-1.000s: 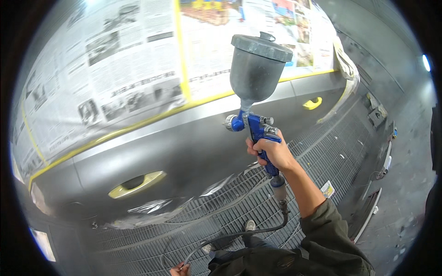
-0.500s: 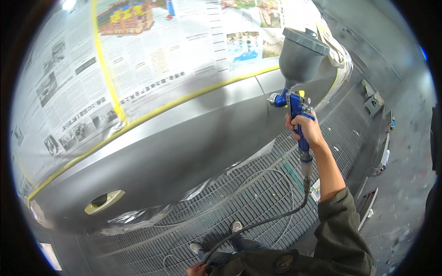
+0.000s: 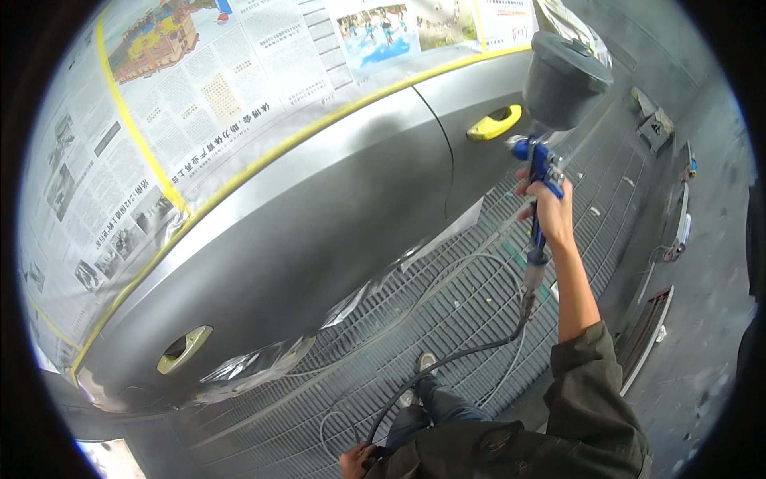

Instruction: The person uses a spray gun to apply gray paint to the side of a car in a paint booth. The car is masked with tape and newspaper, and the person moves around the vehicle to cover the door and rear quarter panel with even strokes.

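A blue spray gun (image 3: pixel 544 164) with a dark grey paint cup (image 3: pixel 565 84) on top is gripped in my right hand (image 3: pixel 552 211), arm outstretched. Its nozzle points left toward the grey car side panel (image 3: pixel 311 215), apart from it, close to the yellow-covered door handle (image 3: pixel 495 124). From the gun's grip a dark air hose (image 3: pixel 447 361) curves down to my left hand (image 3: pixel 354 461) at the lower edge, closed around it. A second, pale yellow-green handle (image 3: pixel 186 351) sits at the panel's lower left.
Newspaper masking (image 3: pixel 231 104), edged with yellow tape (image 3: pixel 299 149), covers the car's upper part. Clear plastic film (image 3: pixel 271 363) hangs along the panel's lower edge. Below lies a slatted grate floor (image 3: pixel 463 311) with a thin looped hose. A vent frame (image 3: pixel 648 335) stands by the right wall.
My right hand and the spray gun have moved right along the car, uncovering the yellow handle. The view has shifted as well. My left hand still holds the hose.
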Tool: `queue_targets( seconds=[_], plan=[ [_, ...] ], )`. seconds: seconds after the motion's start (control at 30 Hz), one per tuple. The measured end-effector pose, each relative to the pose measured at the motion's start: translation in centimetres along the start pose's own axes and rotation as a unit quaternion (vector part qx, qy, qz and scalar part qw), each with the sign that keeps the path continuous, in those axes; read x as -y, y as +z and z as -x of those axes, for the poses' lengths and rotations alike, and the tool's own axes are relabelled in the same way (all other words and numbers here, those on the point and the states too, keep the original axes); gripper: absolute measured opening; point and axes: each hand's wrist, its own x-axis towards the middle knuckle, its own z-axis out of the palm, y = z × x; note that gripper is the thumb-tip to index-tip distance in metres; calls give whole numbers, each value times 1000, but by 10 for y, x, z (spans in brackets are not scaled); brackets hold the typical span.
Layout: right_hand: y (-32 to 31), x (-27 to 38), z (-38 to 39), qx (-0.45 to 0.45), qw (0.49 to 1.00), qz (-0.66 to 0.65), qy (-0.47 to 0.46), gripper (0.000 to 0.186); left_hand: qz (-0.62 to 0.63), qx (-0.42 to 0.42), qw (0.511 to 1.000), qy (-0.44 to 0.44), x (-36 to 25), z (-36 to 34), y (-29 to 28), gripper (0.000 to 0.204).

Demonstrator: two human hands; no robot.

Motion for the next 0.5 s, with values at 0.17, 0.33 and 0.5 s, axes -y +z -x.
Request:
queue_targets(
  seconds=[0.17, 0.33, 0.5],
  plan=[
    [29, -3, 90, 309, 921, -235, 40, 68, -101, 18, 992, 68, 48, 34, -33, 22],
    [48, -21, 115, 410, 867, -274, 67, 60, -333, 51, 932, 135, 72, 38, -61, 16],
    [11, -41, 80, 271, 944, -165, 86, 31, -345, -38, 884, 312, 95, 36, -23, 17]
  ],
)
